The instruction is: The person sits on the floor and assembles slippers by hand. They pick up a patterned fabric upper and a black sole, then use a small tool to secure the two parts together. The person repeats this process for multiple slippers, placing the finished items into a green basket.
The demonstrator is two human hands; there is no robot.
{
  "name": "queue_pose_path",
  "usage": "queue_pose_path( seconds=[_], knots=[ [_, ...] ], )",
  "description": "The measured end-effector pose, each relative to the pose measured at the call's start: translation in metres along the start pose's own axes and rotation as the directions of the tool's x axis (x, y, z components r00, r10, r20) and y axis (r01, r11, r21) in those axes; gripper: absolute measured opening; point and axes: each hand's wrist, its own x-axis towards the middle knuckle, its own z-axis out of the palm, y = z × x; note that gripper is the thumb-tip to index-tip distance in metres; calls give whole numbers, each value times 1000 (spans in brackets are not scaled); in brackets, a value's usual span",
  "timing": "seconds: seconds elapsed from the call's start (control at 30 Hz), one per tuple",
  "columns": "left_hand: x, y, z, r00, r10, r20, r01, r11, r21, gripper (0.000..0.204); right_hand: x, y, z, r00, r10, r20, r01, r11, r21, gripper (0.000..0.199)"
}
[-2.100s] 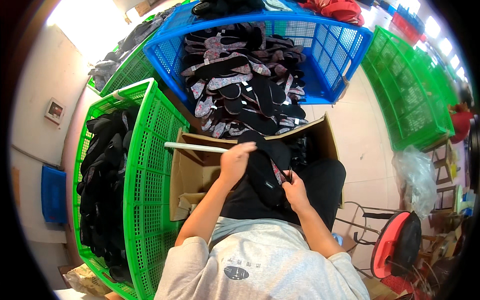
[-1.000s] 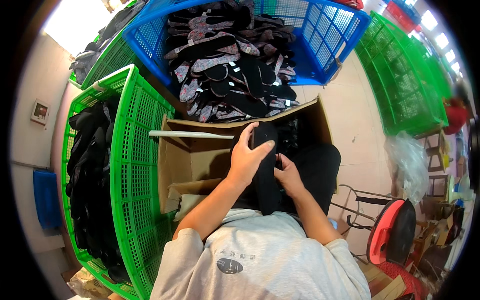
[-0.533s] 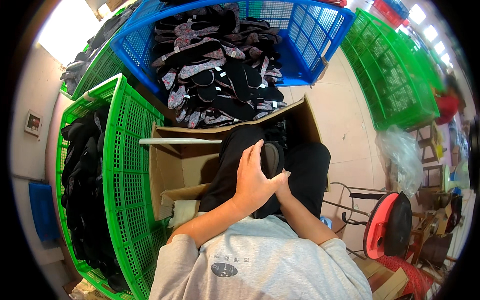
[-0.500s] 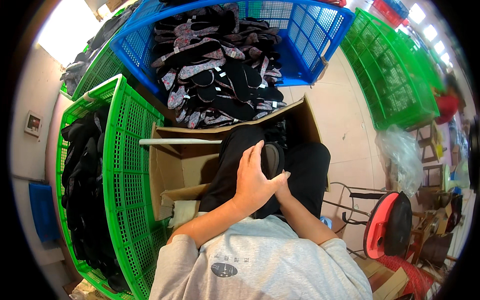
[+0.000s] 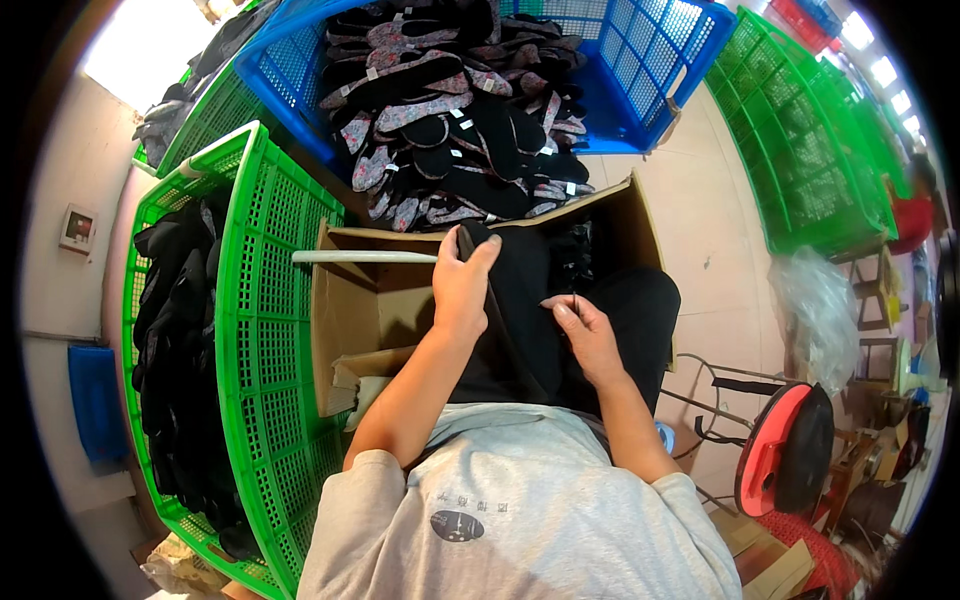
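My left hand (image 5: 462,285) is closed around a black, slipper-shaped fabric piece (image 5: 468,244) with a greyish edge, held over my left thigh. Its lower part merges with my black trousers, so I cannot tell where it ends. Thumb and fingers of my right hand (image 5: 585,335) pinch together above the gap between my legs; a thin dark bit shows at the fingertips, too small to name. The two hands are apart. Beneath and beyond my knees stands an open cardboard box (image 5: 345,300), with shiny black material (image 5: 572,255) inside it.
A blue crate (image 5: 690,60) ahead holds a pile of floral and black slippers (image 5: 440,130). At left, a green crate (image 5: 265,330) contains black pieces (image 5: 175,370). A pale rod (image 5: 365,257) crosses the box. A red-and-black round seat (image 5: 785,450) and clear plastic bag (image 5: 815,315) are right.
My hands were together around the dark piece; now they have separated. The left has moved up and left with it, the right has drawn away to the right. The view has shifted slightly.
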Motion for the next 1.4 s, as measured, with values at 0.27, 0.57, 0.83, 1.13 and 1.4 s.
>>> queue_pose_path(
  seconds=[0.27, 0.57, 0.83, 1.13, 1.4],
  knots=[
    [23, 1, -25, 952, -286, -108, 262, 945, -197, 47, 0, 6, -5, 988, 119, 101, -123, 992, 32, 23],
    [19, 2, -24, 951, -300, -76, 280, 937, -207, 45, 8, 19, -3, 988, 80, -131, -69, 994, 88, 22],
    [14, 15, -21, 989, -140, -42, 132, 981, -141, 55, 8, 11, 2, 993, 20, -114, -11, 997, 79, 21],
    [12, -1, -19, 994, -38, -100, 31, 997, -77, 63, 13, 3, 20, 967, -252, 31, 248, 914, -320, 19],
    [12, 8, -25, 1000, 7, -16, -11, 965, -261, 46, 17, 15, 21, 961, -211, -180, 224, 973, 53, 5]
  ],
)
